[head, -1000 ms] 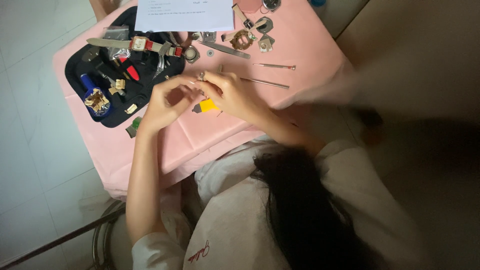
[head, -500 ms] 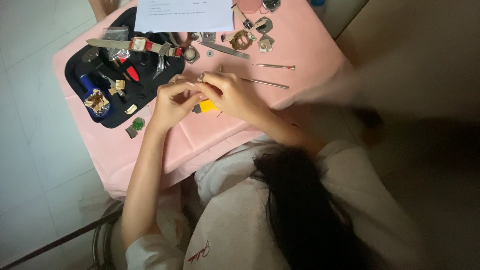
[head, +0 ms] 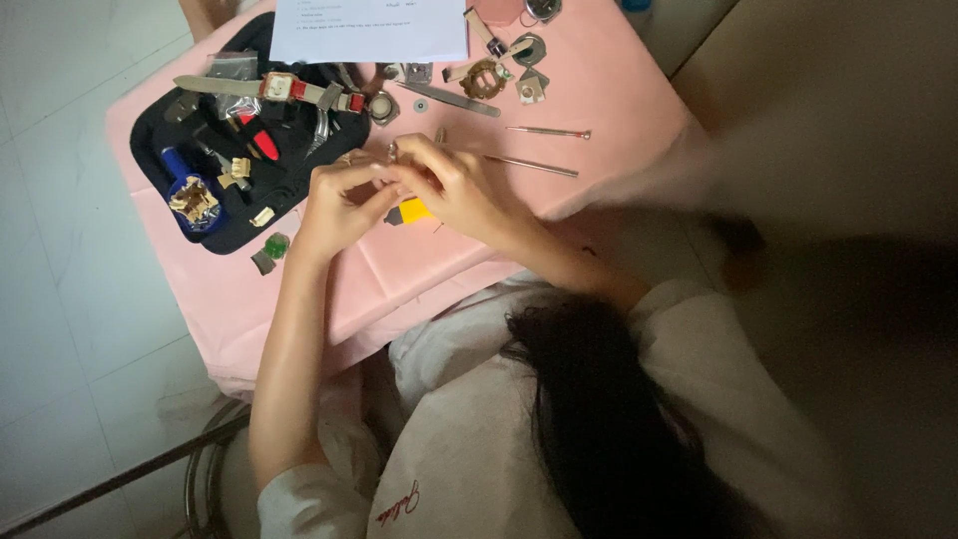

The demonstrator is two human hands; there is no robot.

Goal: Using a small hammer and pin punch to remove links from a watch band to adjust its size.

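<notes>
The left hand (head: 334, 205) and the right hand (head: 464, 190) are meeting fingertip to fingertip just above the pink counter (head: 619, 90); between them they are pinching a small metal part (head: 392, 152), too tiny to identify, and both grips are closing narrowly on it, probably so that one hand is steadying while the other is working it. Beneath the hands a small yellow tool (head: 411, 212) is lying on the cloth, partly hidden, within easy reach. To the left a black tool mat (head: 215, 215) is carrying a wristwatch with a pale strap (head: 269, 88), a red-handled tool (head: 261, 140) and a blue holder (head: 190, 190), apparently keeping loose pieces from rolling off. Two thin pin-like tools (head: 544, 132) are resting beside the right hand; a sheet of paper (head: 369, 30) is sitting at the far edge, clear of the work; watch case parts (head: 484, 78) are lying near it.
</notes>
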